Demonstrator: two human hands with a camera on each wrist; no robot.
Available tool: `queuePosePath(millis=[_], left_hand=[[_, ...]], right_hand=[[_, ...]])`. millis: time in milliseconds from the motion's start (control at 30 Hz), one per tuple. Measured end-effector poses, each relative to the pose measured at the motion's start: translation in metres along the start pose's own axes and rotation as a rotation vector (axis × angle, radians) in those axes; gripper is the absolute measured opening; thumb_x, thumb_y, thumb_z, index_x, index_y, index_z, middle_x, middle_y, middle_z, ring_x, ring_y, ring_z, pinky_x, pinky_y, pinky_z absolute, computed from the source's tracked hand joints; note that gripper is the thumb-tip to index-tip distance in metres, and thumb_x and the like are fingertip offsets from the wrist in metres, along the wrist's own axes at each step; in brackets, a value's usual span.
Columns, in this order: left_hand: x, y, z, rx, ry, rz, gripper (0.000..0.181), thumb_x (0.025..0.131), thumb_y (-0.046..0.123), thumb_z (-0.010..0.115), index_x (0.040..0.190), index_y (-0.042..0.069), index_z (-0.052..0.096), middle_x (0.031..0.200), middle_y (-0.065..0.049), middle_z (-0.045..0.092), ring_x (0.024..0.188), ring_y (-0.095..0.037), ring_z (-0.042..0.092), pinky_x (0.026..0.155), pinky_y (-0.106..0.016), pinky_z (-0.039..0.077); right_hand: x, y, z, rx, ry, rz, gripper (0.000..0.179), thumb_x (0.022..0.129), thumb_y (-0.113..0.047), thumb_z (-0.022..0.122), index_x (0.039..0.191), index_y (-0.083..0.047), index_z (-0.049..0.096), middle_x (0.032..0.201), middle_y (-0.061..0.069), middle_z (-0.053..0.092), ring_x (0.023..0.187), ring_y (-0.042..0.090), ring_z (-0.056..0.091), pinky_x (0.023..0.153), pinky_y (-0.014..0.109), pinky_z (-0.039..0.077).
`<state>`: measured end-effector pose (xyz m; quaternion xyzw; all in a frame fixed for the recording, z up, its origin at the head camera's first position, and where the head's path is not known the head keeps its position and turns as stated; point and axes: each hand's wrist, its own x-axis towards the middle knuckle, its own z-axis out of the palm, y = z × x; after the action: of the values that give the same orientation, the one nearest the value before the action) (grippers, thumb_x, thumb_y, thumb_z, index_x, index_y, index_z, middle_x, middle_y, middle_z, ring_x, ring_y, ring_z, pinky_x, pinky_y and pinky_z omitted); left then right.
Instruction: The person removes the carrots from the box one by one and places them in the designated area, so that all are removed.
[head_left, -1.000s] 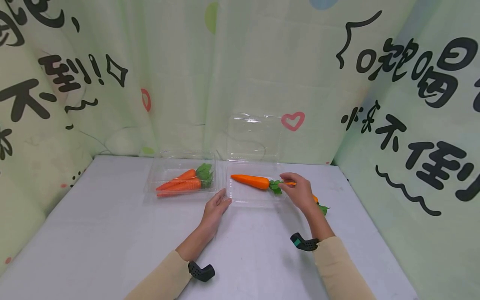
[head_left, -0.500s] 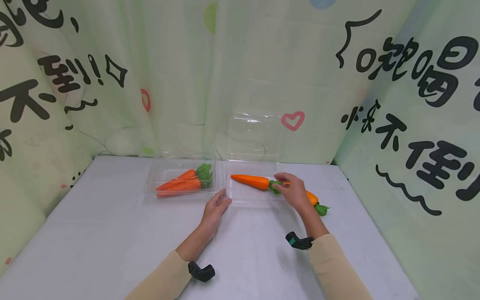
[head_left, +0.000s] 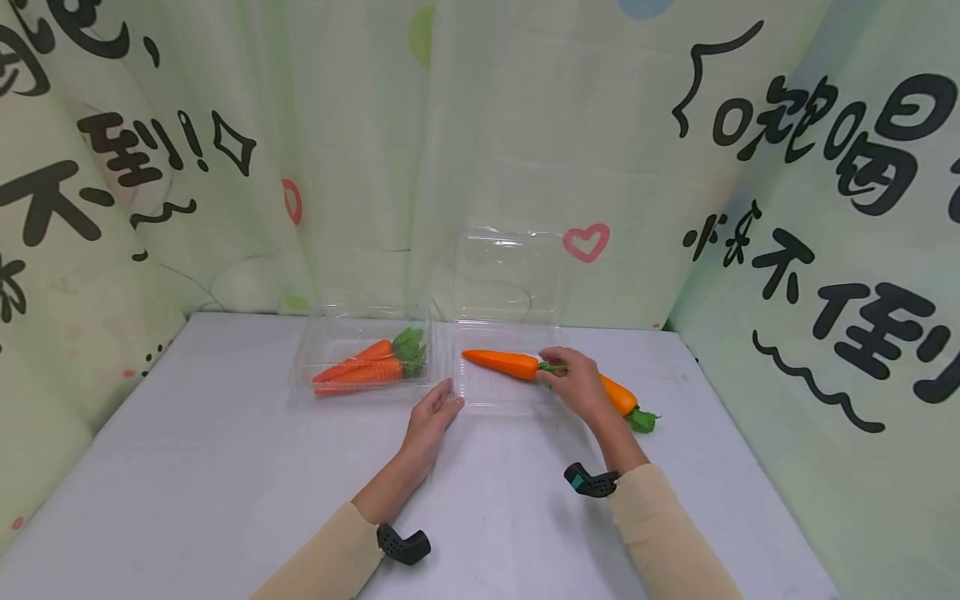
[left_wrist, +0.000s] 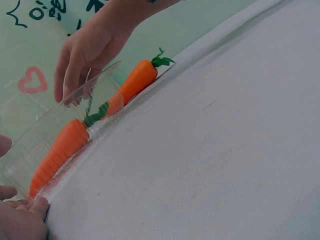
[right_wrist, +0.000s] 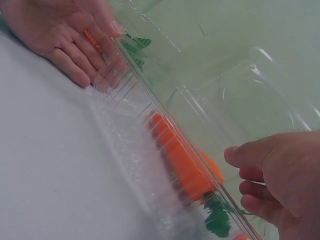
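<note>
A clear hinged plastic box (head_left: 517, 397) stands with its lid raised and an orange toy-like carrot (head_left: 501, 362) inside, green top to the right. My left hand (head_left: 432, 421) rests at the box's front left corner, its fingers fairly straight along the end wall. In the right wrist view, that left hand (right_wrist: 70, 37) shows its palm by the rim. My right hand (head_left: 576, 382) reaches over the box's right end, fingers bent around the carrot's greens. The right wrist view puts a gap between its thumb and fingers, with the leaves (right_wrist: 217, 220) just below.
A second clear box (head_left: 307, 358) with several carrots (head_left: 367, 371) stands to the left. Another carrot (head_left: 618, 393) lies on the white table (head_left: 225, 467) right of the raised-lid box, partly behind my right hand. A printed curtain (head_left: 360, 167) hangs behind.
My right hand has moved left, from beside the box's right end to over the carrot's greens. More of the loose carrot on the right shows now. My left hand stays put.
</note>
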<state>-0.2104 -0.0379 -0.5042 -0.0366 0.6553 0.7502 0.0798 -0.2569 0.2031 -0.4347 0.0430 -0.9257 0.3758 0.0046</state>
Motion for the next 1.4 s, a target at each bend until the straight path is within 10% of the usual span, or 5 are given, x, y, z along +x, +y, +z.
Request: queuePosePath(millis=[1400], left_hand=[[0.001, -0.001, -0.001, -0.009, -0.005, 0.0, 0.059, 0.096, 0.025, 0.058, 0.149, 0.01, 0.036, 0.158, -0.009, 0.031, 0.148, -0.028, 0.026, 0.118, -0.044, 0.029]], right_hand=[[0.026, -0.002, 0.017, -0.112, -0.083, 0.038, 0.048, 0.09, -0.018, 0.068, 0.135, -0.007, 0.055, 0.133, 0.012, 0.058, 0.119, 0.03, 0.055, 0.102, 0.044, 0.05]])
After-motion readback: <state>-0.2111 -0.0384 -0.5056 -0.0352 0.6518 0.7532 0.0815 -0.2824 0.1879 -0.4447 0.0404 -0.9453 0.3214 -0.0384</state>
